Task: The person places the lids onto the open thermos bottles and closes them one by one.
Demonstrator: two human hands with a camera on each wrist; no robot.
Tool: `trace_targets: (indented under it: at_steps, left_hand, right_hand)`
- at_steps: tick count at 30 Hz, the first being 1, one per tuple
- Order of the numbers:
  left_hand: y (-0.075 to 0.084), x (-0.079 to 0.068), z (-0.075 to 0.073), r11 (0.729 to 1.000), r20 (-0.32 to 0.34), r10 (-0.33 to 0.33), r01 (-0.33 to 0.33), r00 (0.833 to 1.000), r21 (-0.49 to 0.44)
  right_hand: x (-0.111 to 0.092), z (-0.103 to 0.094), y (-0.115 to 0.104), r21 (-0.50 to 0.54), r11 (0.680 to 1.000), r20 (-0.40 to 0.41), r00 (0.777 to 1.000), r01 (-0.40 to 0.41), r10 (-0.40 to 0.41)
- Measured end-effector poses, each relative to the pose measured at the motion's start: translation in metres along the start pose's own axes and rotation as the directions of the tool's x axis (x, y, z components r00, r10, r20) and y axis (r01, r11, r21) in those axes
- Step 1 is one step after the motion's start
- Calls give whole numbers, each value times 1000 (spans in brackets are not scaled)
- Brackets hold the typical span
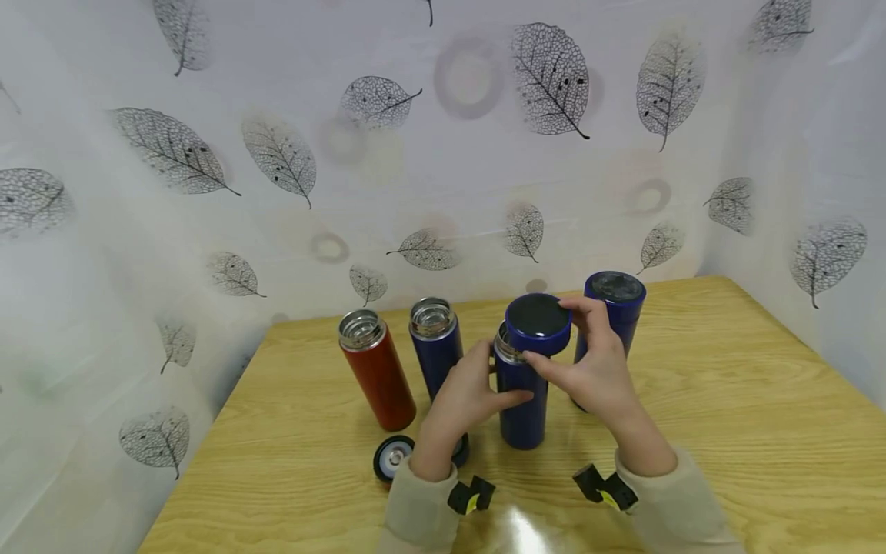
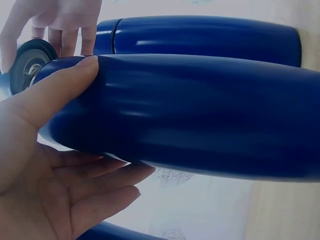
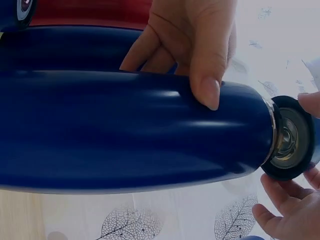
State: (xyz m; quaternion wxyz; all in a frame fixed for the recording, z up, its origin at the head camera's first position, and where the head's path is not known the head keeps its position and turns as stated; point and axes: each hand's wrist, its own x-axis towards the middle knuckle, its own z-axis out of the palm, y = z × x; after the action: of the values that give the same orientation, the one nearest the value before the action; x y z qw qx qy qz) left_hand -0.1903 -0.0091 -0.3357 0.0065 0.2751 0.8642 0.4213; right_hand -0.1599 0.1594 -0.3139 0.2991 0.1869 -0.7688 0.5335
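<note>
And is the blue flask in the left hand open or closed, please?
The blue flask is open: the right hand holds the blue lid off its steel neck; the lid's underside shows.

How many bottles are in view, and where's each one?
4. The red bottle is leftmost; an uncapped blue bottle stands beside it; the left hand grips another blue bottle; the capped blue bottle is rightmost, partly behind the right hand. None seem fully hidden.
</note>
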Motion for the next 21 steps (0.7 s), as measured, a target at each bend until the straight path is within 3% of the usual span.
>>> trace_targets:
  at_steps: [21]
  left_hand:
    - [-1, -5, -3, 999, 51, 46, -46, 998, 14]
  right_hand:
    - [-1, 10, 4, -36, 994, 92, 990, -99, 102]
